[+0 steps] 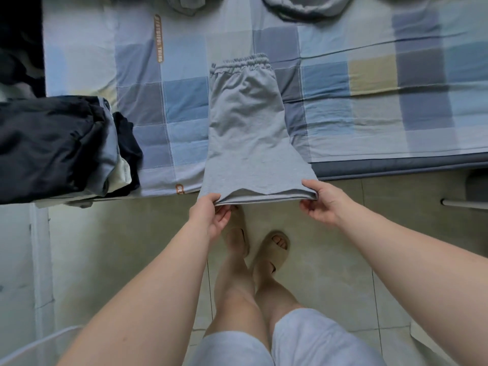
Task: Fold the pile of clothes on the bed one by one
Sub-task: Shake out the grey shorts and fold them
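Note:
Light grey shorts [248, 128], folded in half lengthwise, lie on the checked bed sheet [369, 101] with the elastic waistband at the far end. The hem end hangs past the bed's near edge. My left hand [211, 216] pinches the hem's left corner. My right hand [320, 202] pinches the right corner, thumb on top. More grey clothing [303, 7] lies bunched at the far edge of the bed.
A stack of folded dark and pale clothes [58, 146] sits at the bed's left near corner. Another grey garment [184, 5] lies at the far side. My legs and beige slippers [272, 249] stand on the tiled floor below the bed edge.

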A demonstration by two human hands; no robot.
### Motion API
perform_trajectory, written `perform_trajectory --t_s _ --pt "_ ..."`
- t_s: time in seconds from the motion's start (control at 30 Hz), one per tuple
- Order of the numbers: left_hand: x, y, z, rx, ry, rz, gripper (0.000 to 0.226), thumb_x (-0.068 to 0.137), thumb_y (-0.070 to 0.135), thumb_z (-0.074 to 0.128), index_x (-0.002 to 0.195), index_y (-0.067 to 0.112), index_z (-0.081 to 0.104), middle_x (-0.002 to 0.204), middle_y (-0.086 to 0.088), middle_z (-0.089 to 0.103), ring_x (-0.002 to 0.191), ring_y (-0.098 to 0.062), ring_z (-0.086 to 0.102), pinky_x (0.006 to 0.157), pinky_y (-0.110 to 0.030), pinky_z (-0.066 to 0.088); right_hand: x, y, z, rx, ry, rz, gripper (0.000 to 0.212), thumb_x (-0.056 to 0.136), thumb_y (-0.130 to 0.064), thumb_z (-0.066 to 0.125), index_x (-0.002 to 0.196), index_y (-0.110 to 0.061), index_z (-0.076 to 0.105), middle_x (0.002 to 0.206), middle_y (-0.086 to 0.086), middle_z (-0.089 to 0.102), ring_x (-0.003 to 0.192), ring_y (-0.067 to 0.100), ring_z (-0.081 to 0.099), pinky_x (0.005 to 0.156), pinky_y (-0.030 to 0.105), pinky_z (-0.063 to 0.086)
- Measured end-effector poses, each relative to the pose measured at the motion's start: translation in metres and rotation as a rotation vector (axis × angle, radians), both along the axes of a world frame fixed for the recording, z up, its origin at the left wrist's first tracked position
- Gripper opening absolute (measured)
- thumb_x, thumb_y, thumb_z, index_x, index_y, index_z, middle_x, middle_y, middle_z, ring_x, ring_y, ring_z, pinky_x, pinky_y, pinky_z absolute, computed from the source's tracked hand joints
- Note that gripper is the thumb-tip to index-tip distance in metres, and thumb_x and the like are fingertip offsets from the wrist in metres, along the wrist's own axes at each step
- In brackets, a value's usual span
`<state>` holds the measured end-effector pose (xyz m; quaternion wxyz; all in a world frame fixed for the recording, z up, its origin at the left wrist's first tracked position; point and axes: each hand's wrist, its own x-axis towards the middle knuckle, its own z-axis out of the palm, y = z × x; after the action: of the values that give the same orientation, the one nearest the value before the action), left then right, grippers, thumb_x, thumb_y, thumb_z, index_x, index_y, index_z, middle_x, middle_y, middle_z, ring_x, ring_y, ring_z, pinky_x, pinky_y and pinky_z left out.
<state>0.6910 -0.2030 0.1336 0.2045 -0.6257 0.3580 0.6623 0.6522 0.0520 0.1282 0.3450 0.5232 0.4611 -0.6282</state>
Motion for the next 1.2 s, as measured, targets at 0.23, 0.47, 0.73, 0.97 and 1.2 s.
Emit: perform_trajectory --t_s 0.23,0.47,0.73,0.97,1.2 --pt "-0.103 -0.019 0.005 0.005 0.081 0.032 0.013 0.099 0.016 0.053 0.112 0.014 0.054 0.087 -0.003 0.061 0.074 -0.015 0.061 0.064 -0.030 0.047 -0.106 -0.030 0.020 0.105 0.092 -0.058 0.011 0.098 -0.019 0.063 0.089 -0.016 0.057 0.082 0.004 0.057 0.070 0.015 0.055 0.062 0.027 0.050" --pt "-0.239 -0.052 -0.019 0.008 0.125 -0.005 0.015 0.099 0.022 0.053 0.113 0.018 0.056 0.092 0.000 0.066 0.075 -0.013 0.067 0.064 -0.028 0.048 -0.240 -0.064 -0.006 0.167 0.137 -0.118 0.009 0.097 -0.022 0.064 0.103 -0.020 0.059 0.081 0.000 0.060 0.068 0.012 0.058 0.056 0.027 0.051" --pt "-0.370 -0.068 -0.074 0.006 0.158 -0.154 0.021 0.102 0.027 0.050 0.122 0.021 0.056 0.114 0.001 0.067 0.080 -0.013 0.070 0.067 -0.027 0.050 -0.364 -0.090 -0.066 0.220 0.163 -0.152 0.017 0.098 -0.024 0.062 0.115 -0.022 0.062 0.100 -0.002 0.067 0.080 0.013 0.066 0.056 0.026 0.054" --pt "-0.349 -0.082 -0.126 -0.490 0.087 -0.614 0.027 0.087 0.035 0.070 0.105 0.019 0.057 0.116 -0.004 0.062 0.103 -0.025 0.061 0.094 -0.035 0.050 -0.333 -0.079 -0.108 0.497 0.191 0.340 0.023 0.092 -0.021 0.068 0.113 -0.012 0.067 0.104 0.005 0.068 0.089 0.019 0.061 0.080 0.031 0.049" --pt "-0.301 -0.066 -0.147 -0.411 0.112 -0.760 0.065 0.081 0.042 0.081 0.128 0.015 0.045 0.124 -0.001 0.060 0.111 -0.020 0.060 0.100 -0.036 0.047 -0.299 -0.048 -0.139 0.553 0.170 0.629 0.088 0.087 -0.040 0.076 0.155 -0.012 0.028 0.151 0.011 0.042 0.134 0.027 0.047 0.104 0.031 0.038"
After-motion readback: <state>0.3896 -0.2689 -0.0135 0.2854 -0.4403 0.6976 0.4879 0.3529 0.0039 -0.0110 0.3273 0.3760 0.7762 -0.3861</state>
